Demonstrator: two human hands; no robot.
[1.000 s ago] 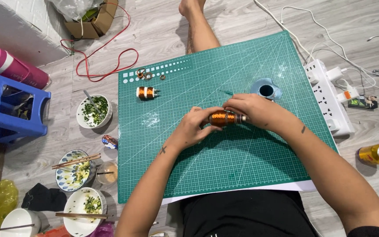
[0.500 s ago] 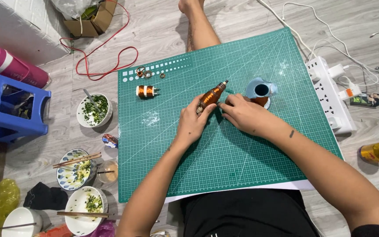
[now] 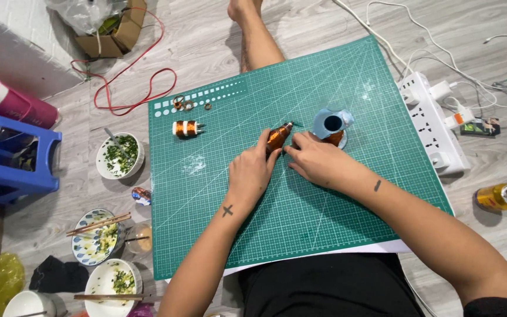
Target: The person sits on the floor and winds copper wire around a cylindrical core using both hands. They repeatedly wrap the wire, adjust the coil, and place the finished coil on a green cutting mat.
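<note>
Grey plank floor (image 3: 335,23) under a green cutting mat (image 3: 300,217), seen from the head view. Left hand (image 3: 252,171) and right hand (image 3: 319,161) meeting mid-mat, both grips pinched onto a copper-wound coil (image 3: 278,137) tilted up between the fingertips. Just right of the grip, a blue spool (image 3: 331,123), close by the right hand's fingers. Well left of the grip, a second small copper coil (image 3: 185,128) and a few rings (image 3: 182,104). Far right, off the mat, a white power strip (image 3: 426,120) and yellow can (image 3: 501,196); far left, bowls of food (image 3: 120,155).
</note>
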